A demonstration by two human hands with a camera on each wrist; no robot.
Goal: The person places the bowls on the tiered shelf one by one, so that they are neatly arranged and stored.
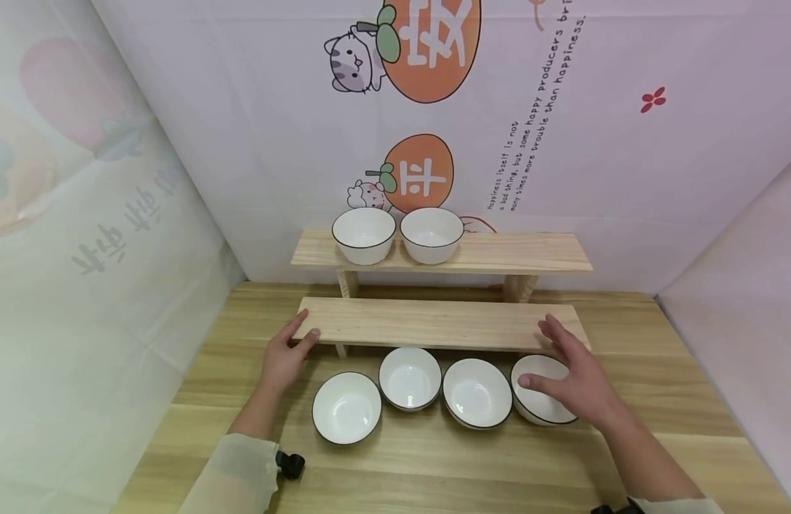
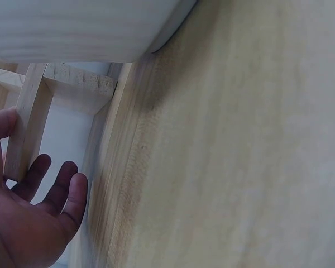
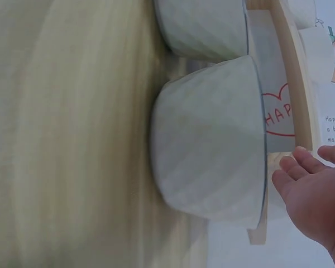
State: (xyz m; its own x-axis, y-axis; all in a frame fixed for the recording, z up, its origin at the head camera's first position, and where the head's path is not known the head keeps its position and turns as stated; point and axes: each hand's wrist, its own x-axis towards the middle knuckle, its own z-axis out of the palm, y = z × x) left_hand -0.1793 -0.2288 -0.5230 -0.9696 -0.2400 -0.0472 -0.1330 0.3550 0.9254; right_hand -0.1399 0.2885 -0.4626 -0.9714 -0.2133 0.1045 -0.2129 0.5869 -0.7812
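Observation:
A low wooden shelf [image 1: 427, 323] runs across the table in front of a taller wooden shelf [image 1: 524, 251]. At its left end my left hand [image 1: 284, 358] grips the board, thumb on one face and fingers at the end and below, as the left wrist view shows. My right hand [image 1: 578, 382] is by the right end, fingers extended and thumb spread, above a white bowl [image 1: 542, 410] with a dark rim. Whether those fingertips touch the board is hard to tell. Nothing is held in that hand.
Along the front of the low shelf stand more white bowls [image 1: 347, 408], including a middle bowl [image 1: 411, 378] and its neighbour [image 1: 477, 392]. Two others, a left bowl [image 1: 364, 235] and a right bowl [image 1: 432, 235], sit on the taller shelf. Printed cloth [image 1: 273, 157] hangs behind and at both sides.

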